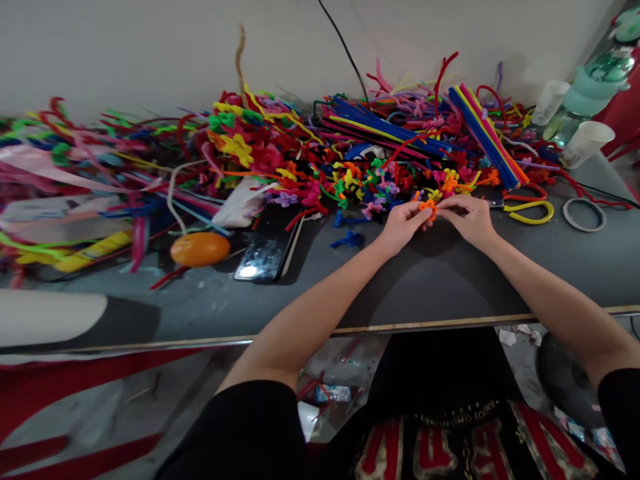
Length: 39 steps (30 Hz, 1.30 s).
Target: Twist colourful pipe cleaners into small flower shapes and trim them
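Both hands meet above the grey table, just in front of the pile of coloured pipe cleaners. My left hand (404, 225) pinches a small orange pipe-cleaner flower (429, 209) from its left side. On the flower's right side, the closed thumb and fingers of my right hand (466, 217) touch it or a piece joined to it; the exact contact is too small to tell. Behind the hands lie many small twisted flowers (385, 180) in several colours. A blue pipe-cleaner piece (349, 239) rests on the table to the left of my left hand.
Yellow-handled scissors (533, 213) and a roll of tape (584, 215) lie right of my hands. Paper cups (589, 143) stand at the back right. A black phone (270, 245) and an orange round object (200, 249) are on the left. The table's front edge (425, 327) runs beneath my forearms.
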### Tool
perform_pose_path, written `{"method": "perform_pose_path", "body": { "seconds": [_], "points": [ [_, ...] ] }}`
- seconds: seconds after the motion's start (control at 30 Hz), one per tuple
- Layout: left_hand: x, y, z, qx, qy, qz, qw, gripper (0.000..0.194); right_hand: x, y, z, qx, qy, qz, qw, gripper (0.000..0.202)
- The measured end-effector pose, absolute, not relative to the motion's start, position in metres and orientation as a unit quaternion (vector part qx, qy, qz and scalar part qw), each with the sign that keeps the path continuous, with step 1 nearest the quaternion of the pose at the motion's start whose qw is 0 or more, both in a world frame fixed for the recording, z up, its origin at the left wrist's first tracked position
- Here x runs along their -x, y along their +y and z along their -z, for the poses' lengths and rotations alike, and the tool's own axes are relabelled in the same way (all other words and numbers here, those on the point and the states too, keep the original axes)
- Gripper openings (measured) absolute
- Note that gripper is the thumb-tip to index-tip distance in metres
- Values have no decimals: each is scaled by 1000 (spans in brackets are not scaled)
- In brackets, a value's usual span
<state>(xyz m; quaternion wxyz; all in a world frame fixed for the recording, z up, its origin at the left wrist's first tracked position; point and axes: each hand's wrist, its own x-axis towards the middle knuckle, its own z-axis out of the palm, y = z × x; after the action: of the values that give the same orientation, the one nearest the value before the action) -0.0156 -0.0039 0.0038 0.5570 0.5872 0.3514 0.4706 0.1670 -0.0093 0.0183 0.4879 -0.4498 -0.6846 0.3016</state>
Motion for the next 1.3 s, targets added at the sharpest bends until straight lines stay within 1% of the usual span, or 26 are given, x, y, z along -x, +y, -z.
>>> {"method": "perform_pose_path", "body": {
  "seconds": [0.1,0.17,0.23,0.33,0.43,0.53,0.67,0.83,1.0,1.13,1.3],
  "points": [
    [16,-5,-3,-599,348,-483,536,34,-166,-8,-18,451,-666,-353,478,29],
    [16,-5,-3,-602,351,-487,527,34,-165,-9,-18,450,-669,-360,469,30],
    [16,-4,-3,-595,361,-490,526,33,-164,-10,-19,443,-685,-340,468,26],
    [15,-3,-3,-573,372,-501,532,34,-163,-13,-22,417,-710,-277,495,16],
    [14,-3,-4,-571,366,-496,542,37,-164,-14,-23,404,-725,-230,508,24],
    [14,-5,-6,-589,358,-472,550,41,-164,-15,-22,411,-731,-233,492,28],
    [15,-6,-8,-603,350,-463,547,44,-162,-15,-20,404,-737,-234,488,28],
    [16,-6,-8,-607,353,-459,544,46,-163,-18,-22,397,-750,-204,488,25],
    [17,-7,-10,-615,360,-459,531,49,-164,-20,-25,407,-776,-172,450,23],
    [18,-8,-10,-626,355,-453,527,48,-164,-18,-25,402,-792,-134,439,23],
    [18,-7,-8,-629,346,-445,535,41,-163,-19,-23,411,-792,-94,441,24]
  ]
}}
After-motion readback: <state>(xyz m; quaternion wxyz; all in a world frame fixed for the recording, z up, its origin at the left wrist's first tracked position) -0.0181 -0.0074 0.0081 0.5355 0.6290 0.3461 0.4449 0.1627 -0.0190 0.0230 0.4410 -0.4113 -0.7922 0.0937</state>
